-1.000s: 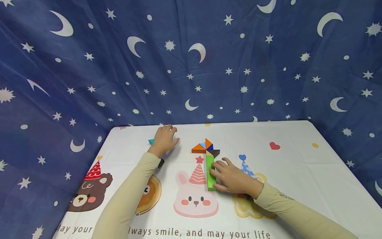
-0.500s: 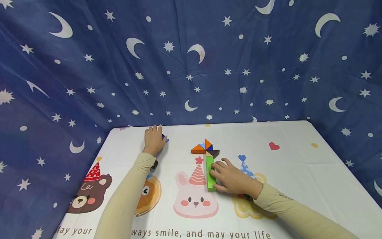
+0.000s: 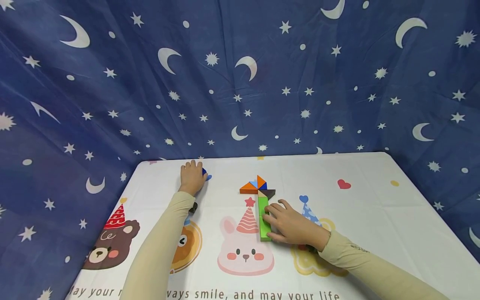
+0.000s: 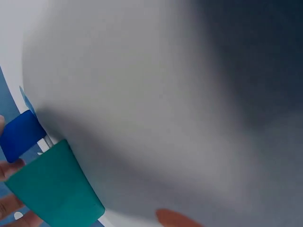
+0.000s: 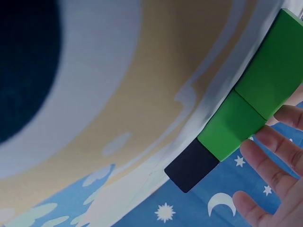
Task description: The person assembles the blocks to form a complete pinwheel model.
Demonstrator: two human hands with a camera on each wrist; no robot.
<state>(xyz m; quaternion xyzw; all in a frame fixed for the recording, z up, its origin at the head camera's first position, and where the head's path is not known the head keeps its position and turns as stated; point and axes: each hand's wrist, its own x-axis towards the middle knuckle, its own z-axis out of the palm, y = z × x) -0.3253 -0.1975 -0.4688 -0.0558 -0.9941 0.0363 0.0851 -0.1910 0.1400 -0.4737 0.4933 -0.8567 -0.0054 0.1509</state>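
At the back left of the table, my left hand (image 3: 192,178) reaches over a teal block (image 4: 57,189) and a dark blue block (image 4: 22,135). Its fingertips (image 4: 10,169) lie along the far side of these blocks, while the thumb shows apart from the teal one in the left wrist view. Two green blocks (image 3: 264,227) lie end to end at the centre. My right hand (image 3: 294,225) rests against their right side with fingers spread loosely. Beyond them, a dark block (image 3: 268,193), orange blocks (image 3: 248,188) and small blue pieces (image 3: 264,186) form a pinwheel shape.
A light blue piece (image 3: 208,177) lies just right of my left hand. The white tablecloth (image 3: 375,225) has printed animals and lettering. A dark blue curtain (image 3: 277,75) with moons and stars hangs behind the table's back edge.
My left hand has moved left over the teal block, which it now hides in the head view, and blue pieces show beside it. My right hand stays at the green blocks.
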